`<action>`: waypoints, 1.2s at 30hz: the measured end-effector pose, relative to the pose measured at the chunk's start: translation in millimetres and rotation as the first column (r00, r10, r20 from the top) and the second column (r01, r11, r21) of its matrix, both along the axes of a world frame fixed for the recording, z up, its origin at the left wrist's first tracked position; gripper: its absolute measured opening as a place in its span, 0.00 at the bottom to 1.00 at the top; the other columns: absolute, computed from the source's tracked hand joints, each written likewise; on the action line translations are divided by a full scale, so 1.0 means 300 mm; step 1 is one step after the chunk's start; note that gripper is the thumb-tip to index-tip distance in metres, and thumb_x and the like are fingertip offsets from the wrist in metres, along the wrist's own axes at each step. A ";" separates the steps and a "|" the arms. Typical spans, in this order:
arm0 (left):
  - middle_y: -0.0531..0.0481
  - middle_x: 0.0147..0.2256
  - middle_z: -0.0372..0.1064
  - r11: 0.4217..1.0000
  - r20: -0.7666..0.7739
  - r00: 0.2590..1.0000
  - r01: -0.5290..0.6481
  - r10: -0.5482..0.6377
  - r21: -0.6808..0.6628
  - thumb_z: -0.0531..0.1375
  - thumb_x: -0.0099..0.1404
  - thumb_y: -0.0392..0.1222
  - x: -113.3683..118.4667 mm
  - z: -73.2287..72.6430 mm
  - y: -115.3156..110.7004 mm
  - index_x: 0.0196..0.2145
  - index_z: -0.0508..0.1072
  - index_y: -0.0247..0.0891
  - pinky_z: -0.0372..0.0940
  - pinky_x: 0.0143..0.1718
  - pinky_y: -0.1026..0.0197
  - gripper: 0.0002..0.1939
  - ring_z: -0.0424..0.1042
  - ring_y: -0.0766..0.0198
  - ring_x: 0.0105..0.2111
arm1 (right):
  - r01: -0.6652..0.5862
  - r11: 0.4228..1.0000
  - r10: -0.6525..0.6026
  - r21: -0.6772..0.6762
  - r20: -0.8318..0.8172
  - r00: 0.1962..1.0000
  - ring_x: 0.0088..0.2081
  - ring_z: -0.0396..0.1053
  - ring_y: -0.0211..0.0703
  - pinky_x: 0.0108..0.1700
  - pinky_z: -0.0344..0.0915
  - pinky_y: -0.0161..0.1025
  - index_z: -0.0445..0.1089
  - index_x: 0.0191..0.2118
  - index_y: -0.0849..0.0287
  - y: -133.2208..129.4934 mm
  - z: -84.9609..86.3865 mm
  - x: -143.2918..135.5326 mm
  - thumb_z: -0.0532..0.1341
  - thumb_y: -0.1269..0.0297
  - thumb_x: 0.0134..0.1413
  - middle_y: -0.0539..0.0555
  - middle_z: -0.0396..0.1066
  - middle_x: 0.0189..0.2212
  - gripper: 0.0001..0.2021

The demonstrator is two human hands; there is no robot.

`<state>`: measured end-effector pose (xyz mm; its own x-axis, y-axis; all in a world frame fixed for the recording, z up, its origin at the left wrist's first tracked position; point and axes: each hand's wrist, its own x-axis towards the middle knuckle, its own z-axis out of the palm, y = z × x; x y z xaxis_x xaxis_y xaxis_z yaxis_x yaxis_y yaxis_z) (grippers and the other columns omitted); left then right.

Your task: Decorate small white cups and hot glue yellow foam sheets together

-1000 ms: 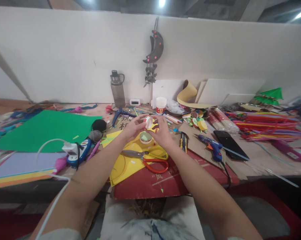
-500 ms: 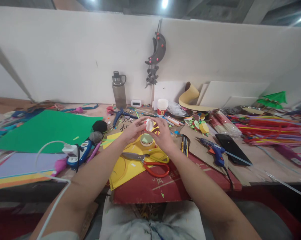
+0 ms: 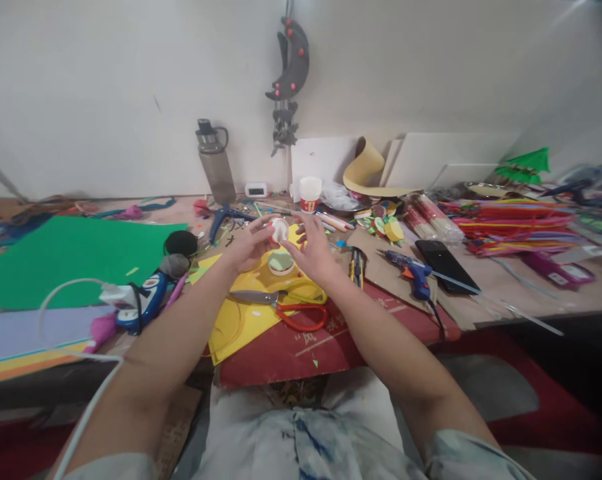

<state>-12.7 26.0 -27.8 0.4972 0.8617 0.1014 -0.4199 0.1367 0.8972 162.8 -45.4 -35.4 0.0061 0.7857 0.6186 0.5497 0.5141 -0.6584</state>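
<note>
Compared with the earlier frame, the camera view has tipped down, so the dark crescent hanging (image 3: 297, 60) sits higher, and the right hand (image 3: 317, 248) has opened away from the small white cup piece (image 3: 281, 231) with a red rim. The left hand (image 3: 251, 245) still pinches that piece at its side, between thumb and curled fingers, above the yellow sheet (image 3: 225, 337). The right hand's fingers are parted and loosely bent, its thumb reaching close under the piece; whether the thumb touches it, I cannot tell. Just below the piece is a shallow round dish (image 3: 281, 262), pale green inside. Nearer the person lie scissors (image 3: 263, 297) with a red and a yellow handle. A utility knife (image 3: 357, 268) and a blue glue gun (image 3: 417, 275) lie to the right
</note>
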 end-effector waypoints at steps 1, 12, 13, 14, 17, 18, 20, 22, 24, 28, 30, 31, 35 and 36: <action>0.52 0.38 0.79 1.000 0.009 1.000 -0.017 0.018 -0.012 0.80 0.47 0.44 -0.004 0.002 0.006 0.48 0.79 0.39 0.73 0.32 0.65 0.31 0.75 0.68 0.31 | 0.029 1.000 -0.029 -0.001 -0.008 1.000 0.47 0.69 0.49 0.48 0.75 0.51 0.60 0.66 0.51 -0.014 0.016 -0.007 0.65 0.61 0.63 0.63 0.63 0.57 0.27; 0.53 0.38 0.79 0.990 0.050 0.989 -0.134 0.137 -0.052 0.77 0.54 0.42 -0.030 0.022 0.040 0.46 0.78 0.38 0.74 0.32 0.67 0.23 0.77 0.69 0.33 | -0.156 0.984 0.131 0.084 0.244 0.961 0.48 0.71 0.49 0.52 0.70 0.48 0.71 0.51 0.56 -0.177 0.189 0.018 0.61 0.64 0.67 0.59 0.74 0.47 0.10; 0.52 0.39 0.79 0.989 0.041 0.989 -0.139 0.141 -0.058 0.77 0.54 0.42 -0.029 0.022 0.041 0.46 0.77 0.38 0.75 0.32 0.67 0.23 0.78 0.68 0.33 | -0.131 0.988 0.104 0.083 0.269 0.957 0.47 0.72 0.49 0.51 0.70 0.47 0.71 0.52 0.56 -0.191 0.197 0.056 0.61 0.63 0.67 0.59 0.74 0.46 0.10; 0.52 0.39 0.79 0.987 0.037 0.988 -0.145 0.147 -0.063 0.77 0.54 0.42 -0.029 0.021 0.041 0.47 0.77 0.38 0.75 0.31 0.67 0.23 0.79 0.66 0.34 | -0.080 0.994 0.053 0.081 0.294 0.954 0.47 0.72 0.49 0.51 0.69 0.48 0.71 0.52 0.56 -0.205 0.201 0.101 0.61 0.63 0.67 0.59 0.75 0.46 0.11; 0.50 0.39 0.80 0.985 0.036 0.986 -0.157 0.160 -0.070 0.77 0.54 0.43 -0.030 0.016 0.045 0.46 0.78 0.38 0.75 0.31 0.66 0.24 0.80 0.63 0.36 | 0.097 0.993 -0.118 0.074 0.384 0.916 0.47 0.73 0.52 0.51 0.69 0.50 0.72 0.51 0.57 -0.254 0.198 0.268 0.62 0.61 0.65 0.59 0.76 0.44 0.11; 0.50 0.39 0.80 0.986 0.038 0.987 -0.155 0.158 -0.068 0.77 0.54 0.43 -0.031 0.014 0.047 0.46 0.78 0.38 0.76 0.31 0.66 0.24 0.80 0.63 0.36 | 0.173 0.983 -0.183 0.060 0.417 0.890 0.48 0.73 0.53 0.52 0.69 0.51 0.72 0.52 0.57 -0.271 0.190 0.329 0.62 0.60 0.65 0.60 0.76 0.46 0.13; 0.50 0.39 0.81 0.986 0.034 0.987 -0.152 0.155 -0.064 0.77 0.54 0.44 -0.033 0.012 0.049 0.47 0.78 0.38 0.76 0.31 0.67 0.24 0.81 0.63 0.36 | 0.326 0.945 -0.302 0.039 0.492 0.817 0.50 0.72 0.57 0.53 0.68 0.52 0.72 0.54 0.58 -0.306 0.163 0.451 0.61 0.56 0.66 0.63 0.76 0.47 0.16; 0.50 0.39 0.81 0.985 0.023 0.987 -0.160 0.162 -0.065 0.77 0.55 0.44 -0.034 0.011 0.050 0.47 0.78 0.38 0.76 0.31 0.66 0.23 0.81 0.63 0.36 | 0.460 0.888 -0.377 0.006 0.582 0.721 0.53 0.71 0.60 0.55 0.68 0.53 0.72 0.57 0.61 -0.336 0.124 0.561 0.61 0.53 0.65 0.67 0.75 0.50 0.21; 0.50 0.39 0.80 0.983 0.010 0.985 -0.174 0.175 -0.063 0.76 0.55 0.44 -0.035 0.011 0.051 0.47 0.78 0.38 0.76 0.31 0.66 0.23 0.81 0.63 0.36 | 0.579 0.815 -0.406 -0.035 0.677 0.613 0.55 0.71 0.63 0.55 0.67 0.54 0.71 0.59 0.63 -0.356 0.073 0.651 0.61 0.50 0.64 0.70 0.74 0.52 0.26; 0.50 0.39 0.80 0.982 -0.010 0.984 -0.181 0.180 -0.047 0.76 0.56 0.44 -0.035 0.009 0.052 0.47 0.78 0.38 0.76 0.31 0.66 0.22 0.81 0.64 0.35 | 0.680 0.715 -0.273 -0.161 0.832 0.484 0.59 0.67 0.67 0.56 0.65 0.57 0.66 0.65 0.62 -0.357 -0.027 0.756 0.58 0.46 0.65 0.70 0.71 0.59 0.31; 0.50 0.39 0.80 0.982 -0.013 0.983 -0.186 0.185 -0.045 0.76 0.56 0.44 -0.035 0.004 0.055 0.46 0.78 0.38 0.76 0.30 0.66 0.22 0.80 0.64 0.34 | 0.696 0.686 -0.218 -0.211 0.853 0.474 0.61 0.66 0.69 0.55 0.66 0.58 0.63 0.68 0.61 -0.344 -0.059 0.772 0.58 0.44 0.65 0.70 0.68 0.63 0.34; 0.51 0.38 0.80 0.981 -0.013 0.982 -0.186 0.186 -0.045 0.76 0.55 0.44 -0.035 0.002 0.056 0.46 0.78 0.38 0.75 0.30 0.66 0.23 0.80 0.64 0.34 | 0.702 0.673 -0.198 -0.232 0.858 0.474 0.61 0.65 0.69 0.55 0.66 0.59 0.62 0.69 0.60 -0.337 -0.067 0.773 0.58 0.43 0.64 0.70 0.67 0.65 0.35; 0.52 0.37 0.80 0.982 -0.009 0.983 -0.183 0.182 -0.051 0.78 0.52 0.44 -0.035 -0.005 0.061 0.45 0.78 0.39 0.75 0.29 0.66 0.25 0.79 0.65 0.34 | 0.719 0.634 -0.146 -0.285 0.869 0.473 0.61 0.65 0.73 0.56 0.65 0.61 0.62 0.68 0.58 -0.311 -0.071 0.750 0.57 0.41 0.64 0.68 0.68 0.65 0.34; 0.52 0.37 0.80 0.981 -0.010 0.983 -0.186 0.186 -0.054 0.78 0.51 0.44 -0.035 -0.007 0.062 0.45 0.78 0.39 0.75 0.29 0.66 0.25 0.79 0.65 0.33 | 0.720 0.630 -0.138 -0.291 0.870 0.473 0.61 0.65 0.73 0.56 0.64 0.62 0.62 0.67 0.58 -0.306 -0.070 0.744 0.57 0.39 0.64 0.68 0.68 0.64 0.35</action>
<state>-23.3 44.6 -29.8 0.3280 0.9433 0.0498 -0.4381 0.1052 0.8928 386.0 -137.1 -56.2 0.2539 0.9670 0.0222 0.9646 -0.2549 0.0676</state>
